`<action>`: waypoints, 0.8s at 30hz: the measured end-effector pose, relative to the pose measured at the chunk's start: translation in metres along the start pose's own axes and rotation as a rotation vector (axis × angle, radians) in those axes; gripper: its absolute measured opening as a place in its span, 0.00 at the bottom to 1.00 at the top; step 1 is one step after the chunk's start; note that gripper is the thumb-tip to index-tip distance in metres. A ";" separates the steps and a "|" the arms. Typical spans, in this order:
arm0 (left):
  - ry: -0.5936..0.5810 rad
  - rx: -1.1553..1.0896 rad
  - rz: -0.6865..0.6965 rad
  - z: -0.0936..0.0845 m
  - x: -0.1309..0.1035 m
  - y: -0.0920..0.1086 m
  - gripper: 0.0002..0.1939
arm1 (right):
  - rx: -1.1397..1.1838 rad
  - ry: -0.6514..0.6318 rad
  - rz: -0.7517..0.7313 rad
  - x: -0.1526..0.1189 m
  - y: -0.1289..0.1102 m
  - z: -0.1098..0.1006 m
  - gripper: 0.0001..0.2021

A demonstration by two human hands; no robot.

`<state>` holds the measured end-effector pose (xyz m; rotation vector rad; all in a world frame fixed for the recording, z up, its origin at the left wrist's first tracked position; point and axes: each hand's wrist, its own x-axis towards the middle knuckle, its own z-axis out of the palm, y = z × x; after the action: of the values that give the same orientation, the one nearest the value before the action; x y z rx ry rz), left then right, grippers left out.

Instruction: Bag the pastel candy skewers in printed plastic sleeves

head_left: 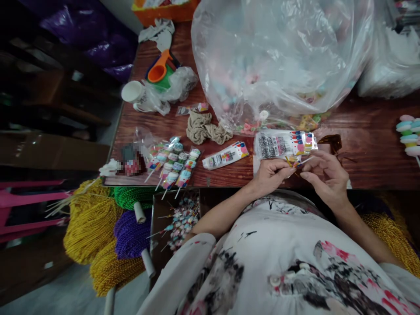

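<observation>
My left hand (274,173) is closed in a pinch near the table's front edge, at a gold twist tie (288,161) and the small printed end of a wrapper. A thin white stick (307,160) sticks out between my two hands. Facing it, my right hand (328,177) has its thumb and bent fingers around the same spot; what lies between them is mostly hidden. Just beyond my fingers lies a stack of clear printed bags (274,144). More gold ties (331,142) lie at the right, close to my right hand.
Bagged marshmallow skewers (177,164), a few printed bags (226,155) and a beige scrunchie (206,127) lie to the left. Behind stands a big clear plastic bag (278,52). A white mug (133,92) is at back left. A box of skewers (179,223) and cord bundles (88,223) are below.
</observation>
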<state>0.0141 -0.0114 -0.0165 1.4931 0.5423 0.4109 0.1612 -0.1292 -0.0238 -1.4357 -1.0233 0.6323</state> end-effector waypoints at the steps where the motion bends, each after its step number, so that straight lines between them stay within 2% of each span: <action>1: 0.010 0.012 0.024 0.001 0.001 0.000 0.20 | 0.023 0.034 0.011 -0.002 -0.002 0.003 0.28; 5: 0.064 0.016 0.075 0.007 0.003 0.002 0.19 | 0.121 0.283 0.011 -0.009 -0.008 0.014 0.21; 7: 0.076 0.009 0.087 0.009 0.004 0.005 0.18 | 0.113 0.304 0.049 -0.011 -0.007 0.017 0.15; 11: 0.022 0.083 0.148 0.009 0.004 0.009 0.19 | 0.021 0.111 0.151 -0.008 -0.001 0.010 0.05; 15: -0.037 0.144 0.130 0.007 0.003 0.010 0.21 | 0.017 -0.009 0.088 0.007 0.000 -0.001 0.05; 17: -0.083 0.072 0.021 0.005 0.001 0.011 0.21 | 0.023 -0.164 0.078 0.014 -0.003 -0.007 0.07; 21: -0.249 -0.161 -0.332 -0.001 -0.002 0.019 0.19 | -0.054 -0.541 0.075 0.021 -0.010 -0.017 0.10; 22: -0.293 -0.199 -0.402 -0.004 -0.003 0.021 0.18 | -0.109 -0.601 0.019 0.021 -0.012 -0.019 0.09; 24: -0.373 -0.258 -0.516 -0.008 -0.004 0.023 0.16 | -0.242 -0.657 -0.216 0.018 -0.017 -0.020 0.07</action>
<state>0.0079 -0.0058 0.0069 1.0934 0.5288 -0.1939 0.1825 -0.1251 -0.0008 -1.3168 -1.7941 0.8678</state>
